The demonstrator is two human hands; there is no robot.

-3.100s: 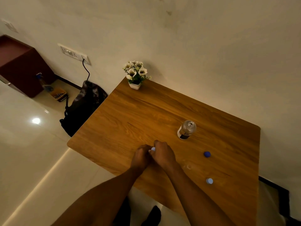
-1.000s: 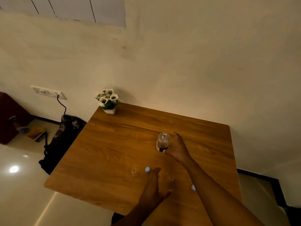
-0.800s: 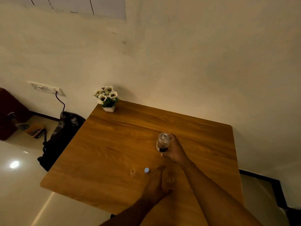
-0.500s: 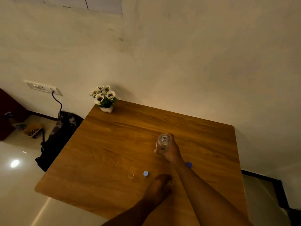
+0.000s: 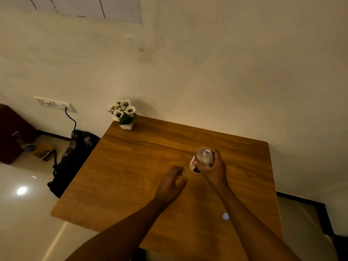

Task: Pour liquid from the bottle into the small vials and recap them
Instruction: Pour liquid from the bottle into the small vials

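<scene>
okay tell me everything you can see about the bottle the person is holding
The bottle is small, clear and glass-like, with rounded shoulders and a narrow open neck with no cap on it. A pale label with a dark band wraps its lower body. The right hand grips it from the side, fingers curled around it, roughly upright above the wooden table. Whether its base touches the table is unclear. The left hand sits close beside it.
</scene>
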